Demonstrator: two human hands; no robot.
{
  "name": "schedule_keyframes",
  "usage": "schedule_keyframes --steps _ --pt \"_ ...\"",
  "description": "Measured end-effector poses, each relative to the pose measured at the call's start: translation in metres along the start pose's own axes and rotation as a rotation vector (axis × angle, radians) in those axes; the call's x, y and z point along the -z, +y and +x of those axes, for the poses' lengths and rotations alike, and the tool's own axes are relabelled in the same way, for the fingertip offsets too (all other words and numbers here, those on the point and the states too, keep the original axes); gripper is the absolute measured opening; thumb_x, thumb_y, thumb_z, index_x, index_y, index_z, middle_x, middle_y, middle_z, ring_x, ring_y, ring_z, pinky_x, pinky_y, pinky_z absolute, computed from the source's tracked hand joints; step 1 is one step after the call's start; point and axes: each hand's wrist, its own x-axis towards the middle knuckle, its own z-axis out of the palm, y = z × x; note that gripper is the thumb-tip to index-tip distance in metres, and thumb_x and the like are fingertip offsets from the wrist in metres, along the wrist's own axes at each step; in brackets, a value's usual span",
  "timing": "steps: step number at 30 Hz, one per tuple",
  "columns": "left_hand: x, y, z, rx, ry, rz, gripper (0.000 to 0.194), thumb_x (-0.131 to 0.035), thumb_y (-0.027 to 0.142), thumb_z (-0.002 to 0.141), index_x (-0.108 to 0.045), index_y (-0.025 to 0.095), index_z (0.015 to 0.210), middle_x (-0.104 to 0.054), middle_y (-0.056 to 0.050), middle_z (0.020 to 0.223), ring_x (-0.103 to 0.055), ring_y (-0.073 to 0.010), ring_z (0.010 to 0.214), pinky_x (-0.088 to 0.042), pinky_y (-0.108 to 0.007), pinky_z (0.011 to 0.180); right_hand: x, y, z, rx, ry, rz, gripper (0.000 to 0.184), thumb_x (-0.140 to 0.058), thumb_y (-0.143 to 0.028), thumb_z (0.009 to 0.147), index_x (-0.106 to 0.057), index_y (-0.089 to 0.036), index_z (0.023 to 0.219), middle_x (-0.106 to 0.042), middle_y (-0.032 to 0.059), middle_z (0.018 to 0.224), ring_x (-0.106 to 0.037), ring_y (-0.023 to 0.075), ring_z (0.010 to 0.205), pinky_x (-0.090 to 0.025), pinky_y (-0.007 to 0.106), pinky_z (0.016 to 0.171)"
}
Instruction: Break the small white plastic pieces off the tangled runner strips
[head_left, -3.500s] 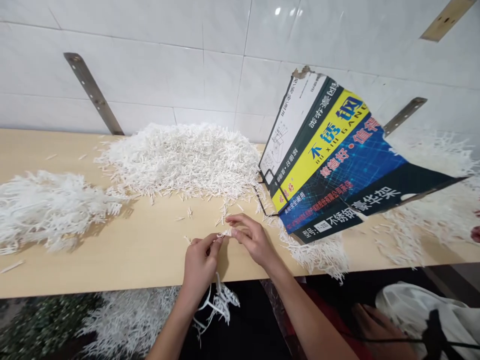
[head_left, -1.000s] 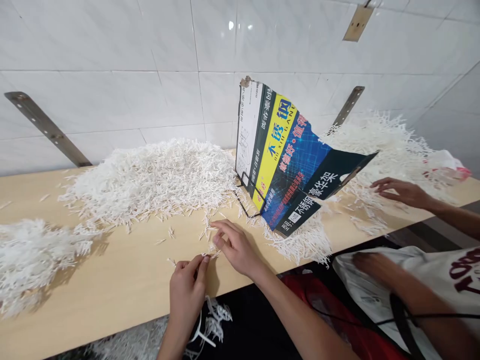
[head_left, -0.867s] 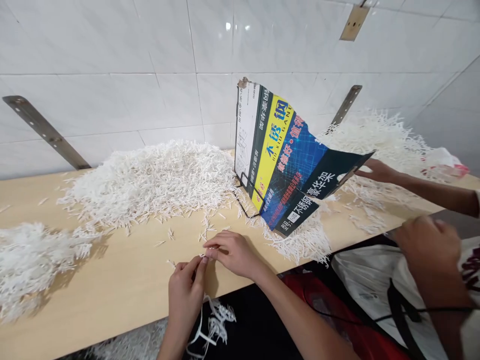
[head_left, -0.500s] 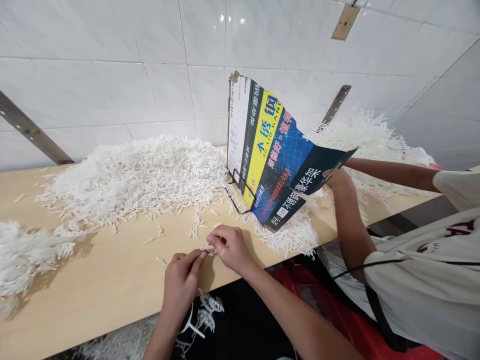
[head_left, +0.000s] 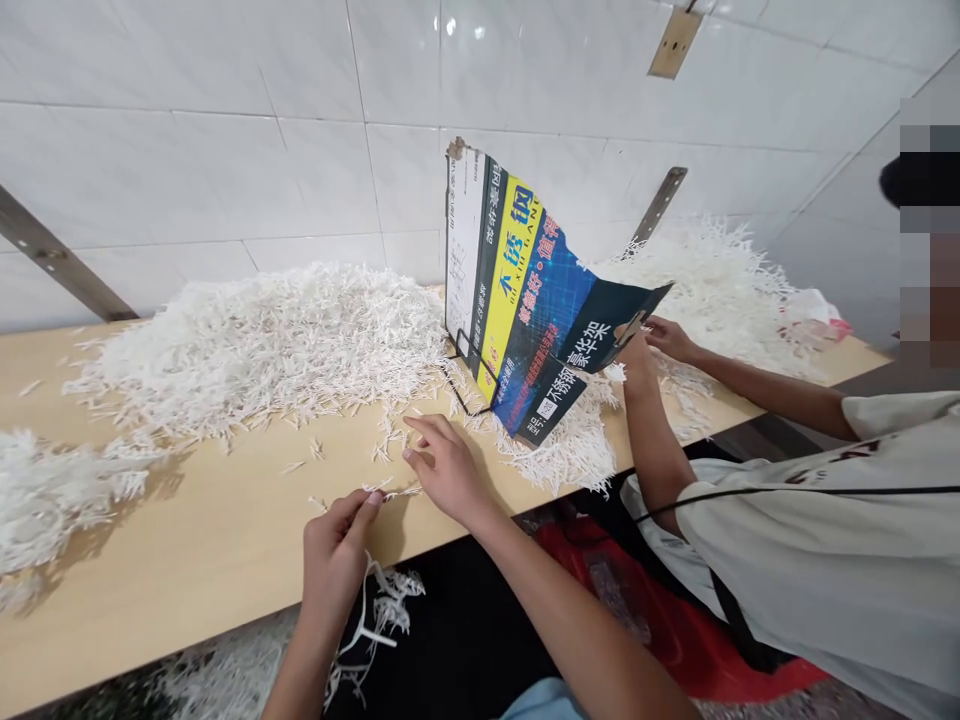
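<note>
My left hand [head_left: 337, 545] pinches a thin white plastic strand [head_left: 405, 491] with small branching bits, just over the front edge of the table. More white branched strands [head_left: 382, 610] hang below this hand; whether they join the pinched one I cannot tell. Just right of it, my right hand [head_left: 446, 472] is raised a little, its thumb and forefinger parted, with nothing visible between them. Loose white plastic bits [head_left: 386, 440] lie on the table [head_left: 217, 540] beyond my fingers. A large heap of the same bits [head_left: 285, 350] is piled against the wall.
A printed cardboard sheet [head_left: 517, 300] stands upright in a black wire stand [head_left: 469, 405]. Another person's hand [head_left: 671, 338] is behind it, near a second white heap [head_left: 720, 280]. A third pile [head_left: 52, 500] lies at left. Metal brackets [head_left: 67, 265] are fixed on the wall.
My right hand has let go of the strand and lifted away from my left, its fingers spreading. The left hand keeps its pinch. The co-worker's far hand has come into view.
</note>
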Motion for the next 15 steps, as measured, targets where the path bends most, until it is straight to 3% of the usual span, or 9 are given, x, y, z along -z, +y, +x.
schedule_keyframes --steps 2,4,6,8,10,12,15 --pt "0.000 -0.002 0.000 -0.002 0.013 -0.017 0.036 -0.072 0.052 0.083 -0.082 0.018 0.088 -0.079 -0.005 0.089 -0.069 -0.0244 0.088 -0.047 -0.029 0.077 0.001 -0.003 -0.003 0.038 0.036 -0.050 0.041 -0.058 -0.018 0.094 -0.063 -0.025 0.134 -0.062 0.0093 0.135 -0.065 0.0195 0.105 -0.050 0.033 0.097" --pt "0.001 -0.003 0.001 0.005 0.021 -0.024 0.035 -0.073 0.052 0.082 -0.083 0.018 0.087 -0.080 -0.005 0.092 -0.069 -0.0244 0.089 -0.048 -0.029 0.077 0.004 -0.003 -0.007 0.048 0.079 -0.065 0.033 -0.054 -0.018 0.096 -0.066 -0.022 0.127 -0.067 0.0092 0.124 -0.065 0.0200 0.104 -0.049 0.032 0.094" --pt "0.000 -0.002 0.002 0.017 0.037 -0.025 0.034 -0.074 0.051 0.081 -0.082 0.018 0.085 -0.080 -0.005 0.091 -0.070 -0.0241 0.088 -0.049 -0.029 0.076 0.008 -0.002 -0.011 0.013 0.064 -0.041 0.023 -0.053 -0.021 0.098 -0.071 -0.020 0.113 -0.071 0.0042 0.094 -0.065 0.0172 0.082 -0.049 0.028 0.080" --pt "0.001 0.000 0.000 0.011 0.071 -0.046 0.033 -0.075 0.050 0.081 -0.081 0.018 0.082 -0.080 -0.005 0.089 -0.070 -0.0240 0.087 -0.050 -0.028 0.074 0.012 -0.003 -0.014 -0.039 -0.030 -0.001 0.019 -0.054 -0.026 0.099 -0.072 -0.020 0.100 -0.059 -0.0036 0.064 -0.054 0.0132 0.058 -0.042 0.025 0.062" --pt "0.002 0.000 -0.009 -0.019 0.148 -0.091 0.032 -0.075 0.049 0.081 -0.081 0.018 0.082 -0.080 -0.006 0.089 -0.070 -0.0245 0.087 -0.051 -0.029 0.074 0.015 -0.007 -0.016 -0.059 -0.161 -0.011 0.019 -0.057 -0.028 0.097 -0.073 -0.021 0.091 -0.047 -0.0075 0.051 -0.043 0.0112 0.048 -0.033 0.023 0.055" --pt "0.006 -0.004 -0.028 -0.055 0.276 -0.130 0.033 -0.072 0.050 0.084 -0.081 0.017 0.084 -0.080 -0.007 0.089 -0.071 -0.0249 0.086 -0.053 -0.029 0.073 0.016 -0.013 -0.018 -0.049 -0.250 -0.094 0.017 -0.060 -0.027 0.095 -0.074 -0.022 0.086 -0.050 -0.0072 0.050 -0.046 0.0111 0.048 -0.033 0.023 0.055" --pt "0.012 -0.018 -0.070 -0.071 0.417 -0.067 0.035 -0.071 0.052 0.085 -0.080 0.018 0.086 -0.078 -0.006 0.087 -0.070 -0.0222 0.076 -0.054 -0.028 0.066 0.013 -0.021 -0.019 -0.016 -0.232 -0.199 0.018 -0.059 -0.024 0.096 -0.076 -0.026 0.093 -0.071 -0.0033 0.068 -0.064 0.0141 0.063 -0.043 0.023 0.066"
